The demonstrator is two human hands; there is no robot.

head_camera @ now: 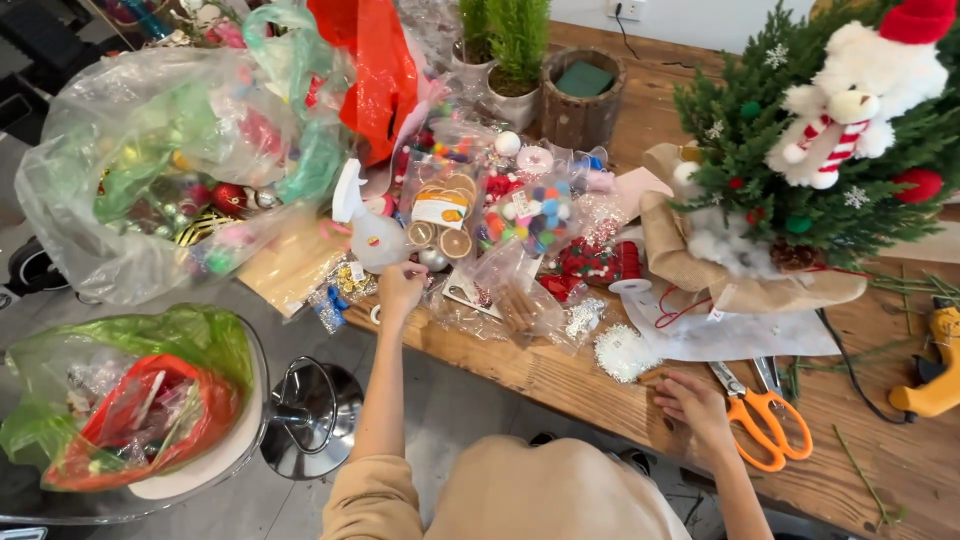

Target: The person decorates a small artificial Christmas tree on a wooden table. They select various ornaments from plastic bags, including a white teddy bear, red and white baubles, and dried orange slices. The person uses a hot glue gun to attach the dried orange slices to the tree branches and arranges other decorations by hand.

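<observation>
My left hand (400,288) reaches out to the pile of clear craft packets at the table's near edge, its fingers pinched at a small packet beside a white spray bottle (368,228); whether it grips anything I cannot tell. My right hand (690,400) rests on the wooden table (900,460) with fingers curled, close to a small brown piece, just left of orange-handled scissors (765,425). A small decorated fir tree (800,160) wrapped in burlap carries a white teddy bear (850,90) with a red hat.
Clear bags of pom-poms (530,215), dried orange slices (445,210) and baubles crowd the table's left. A big plastic bag of ornaments (170,170) sits far left. A stool (150,420) holds green and red bags. A yellow glue gun (935,385) lies right; potted plants (515,50) stand behind.
</observation>
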